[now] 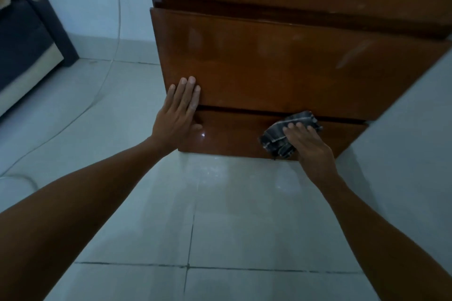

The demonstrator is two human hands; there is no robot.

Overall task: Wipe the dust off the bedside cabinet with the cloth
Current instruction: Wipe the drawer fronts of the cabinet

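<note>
Over the tiled floor (220,203), the right hand (308,146) pressed the bunched cloth (281,134) against the cabinet (269,68)'s bottom drawer, mid-wipe, while the left hand (178,115) lay flat and empty bracing it; next probably comes sweeping leftward.

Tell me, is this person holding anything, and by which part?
The right hand presses a bunched dark cloth against the lower drawer front, fingers spread over its middle. The left hand lies flat on the cabinet, holding nothing.
</note>
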